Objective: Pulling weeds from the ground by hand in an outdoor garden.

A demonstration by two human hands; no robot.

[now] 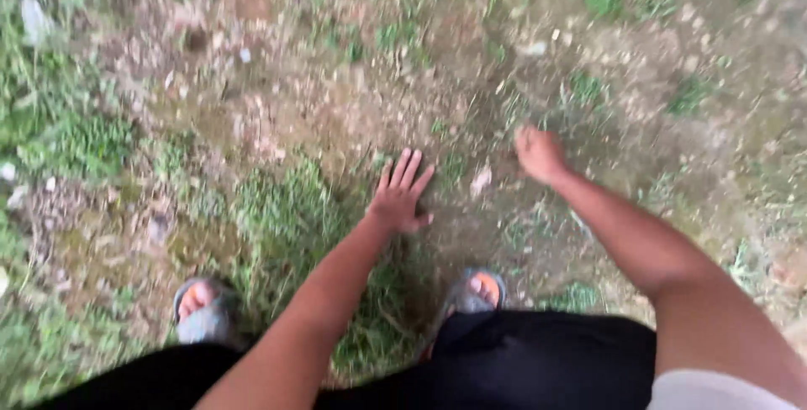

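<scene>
I look down at bare earth with patches of grass. My left hand (402, 191) reaches forward with its fingers spread, flat above or on the soil beside a tuft of grass (286, 208); it holds nothing. My right hand (538, 154) is out to the right with its fingers curled into a loose fist; whether anything is inside it I cannot tell. Both forearms are bare. The picture is blurred by motion.
My two feet in grey sandals, one on the left (202, 309) and one on the right (477, 291), stand on the ground below my hands, with my dark trousers (538, 360) at the bottom. Small stones and pale scraps (481, 180) lie scattered on the brown soil.
</scene>
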